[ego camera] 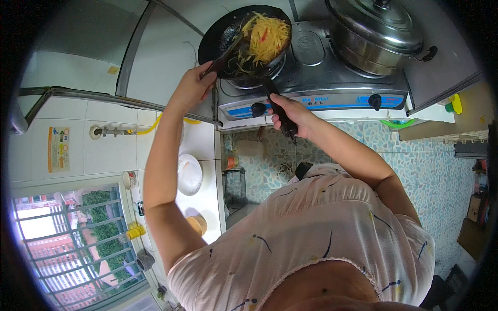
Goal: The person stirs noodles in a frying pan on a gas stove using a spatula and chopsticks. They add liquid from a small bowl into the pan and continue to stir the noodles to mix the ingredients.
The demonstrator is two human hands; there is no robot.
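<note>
My right hand (290, 112) grips the dark handle (275, 99) of a black wok (218, 37) over the left burner of a gas stove. A heap of yellow shredded food (270, 37), perhaps potato, with a bit of red in it, lies toward the wok's right side. In my left hand (194, 85) is the dark handle of a spatula (229, 52), which slants into the wok. Its far end lies against the shreds and is partly hidden.
On the right burner of the stove (311, 77) stands a lidded steel pot (377, 42), its side handle (428, 53) sticking out. A white plate (190, 175) and a tan bowl (197, 224) rest on the left counter. A yellow gas hose (155, 123) runs along the wall.
</note>
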